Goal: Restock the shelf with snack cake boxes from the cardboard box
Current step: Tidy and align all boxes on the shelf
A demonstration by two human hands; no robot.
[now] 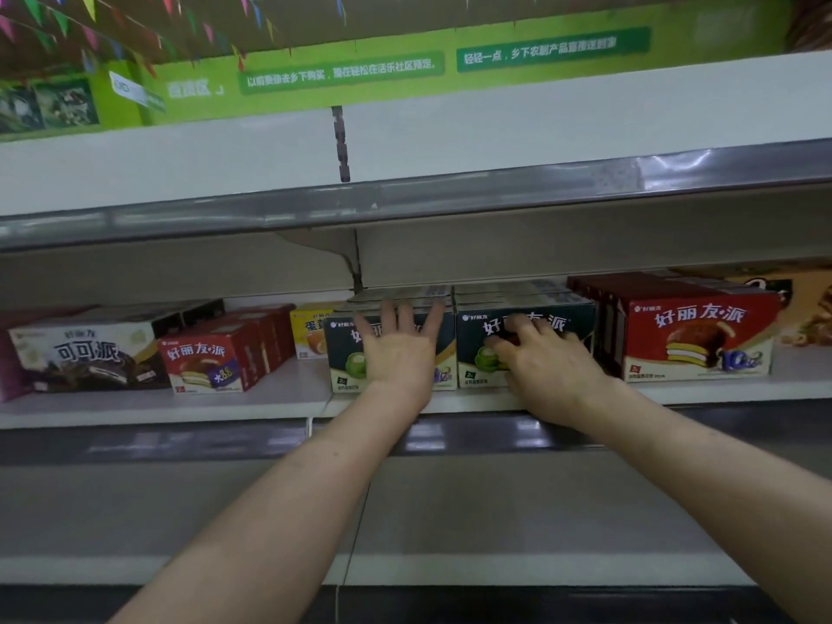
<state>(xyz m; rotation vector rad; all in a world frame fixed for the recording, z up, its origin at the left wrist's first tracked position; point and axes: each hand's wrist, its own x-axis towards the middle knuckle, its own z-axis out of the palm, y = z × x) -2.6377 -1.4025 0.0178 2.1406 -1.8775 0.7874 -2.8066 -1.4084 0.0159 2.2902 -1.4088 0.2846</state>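
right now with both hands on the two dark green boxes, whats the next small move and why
Probably push both boxes gently straight back, then let go. The left hand lies flat with spread fingers on the left dark green box, and the right hand rests with bent fingers on the right dark green box. Both fronts sit near the shelf edge, roughly level with the big red box.

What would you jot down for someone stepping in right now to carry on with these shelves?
Left hand: flat, fingers spread, pressing the front of the left dark green box.
Right hand: fingers curled against the front of the right dark green box; whether it grips is unclear.
Both green boxes stand side by side at the shelf edge, with red boxes on their right.
Done: these two are on the shelf.
Left: the cardboard box is out of view, so remaining stock is unknown.
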